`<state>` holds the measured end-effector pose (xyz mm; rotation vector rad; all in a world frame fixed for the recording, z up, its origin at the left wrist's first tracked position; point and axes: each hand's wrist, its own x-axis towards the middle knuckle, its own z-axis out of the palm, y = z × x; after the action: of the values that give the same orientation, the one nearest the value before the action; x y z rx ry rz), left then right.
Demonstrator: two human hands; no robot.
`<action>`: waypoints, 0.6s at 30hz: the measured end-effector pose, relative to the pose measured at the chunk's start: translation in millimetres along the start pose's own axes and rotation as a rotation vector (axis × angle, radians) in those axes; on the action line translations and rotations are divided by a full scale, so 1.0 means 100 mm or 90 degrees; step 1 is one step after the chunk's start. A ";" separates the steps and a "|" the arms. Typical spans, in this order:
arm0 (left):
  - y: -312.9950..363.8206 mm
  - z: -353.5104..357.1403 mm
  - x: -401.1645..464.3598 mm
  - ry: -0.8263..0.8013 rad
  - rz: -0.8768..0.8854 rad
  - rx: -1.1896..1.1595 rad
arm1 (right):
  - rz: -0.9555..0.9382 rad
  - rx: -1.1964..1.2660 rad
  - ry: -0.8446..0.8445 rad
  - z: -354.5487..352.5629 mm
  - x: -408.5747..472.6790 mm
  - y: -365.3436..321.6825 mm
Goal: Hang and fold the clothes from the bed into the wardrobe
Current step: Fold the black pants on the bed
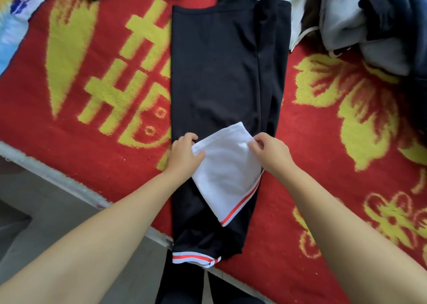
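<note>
Black garment [221, 72] flat on red blanket [92, 142], hem overhanging bed edge [69, 183], left hand [184, 153] and right hand [270, 151] pinching white sleeve [226, 172], apparently folded inward, clothes pile [369, 22] far right

Both forearms bare, no sleeves visible; left hand [184, 156], right hand [270, 152] ungloved, no jewellery.

Both hands [184, 156] [270, 151] pinch white sleeve [226, 172] on black shirt [215, 72].
</note>
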<state>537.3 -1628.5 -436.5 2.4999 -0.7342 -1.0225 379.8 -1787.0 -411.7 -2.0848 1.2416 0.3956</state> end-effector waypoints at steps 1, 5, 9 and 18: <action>0.11 0.02 0.03 -0.017 0.051 0.021 | -0.037 -0.025 0.002 0.02 -0.04 0.00; 0.59 0.00 0.31 -0.183 0.100 0.022 | -0.278 -0.130 0.074 0.19 -0.23 0.13; 0.77 -0.07 0.55 -0.432 0.152 0.250 | -0.369 -0.101 0.088 0.23 -0.34 0.30; 0.73 -0.11 0.26 -0.203 0.290 -0.061 | -0.206 -0.267 -0.206 -0.35 0.05 0.16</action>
<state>536.7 -1700.8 -407.4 1.9727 -1.2434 -1.2500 366.0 -1819.2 -395.7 -2.3950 0.6551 0.8588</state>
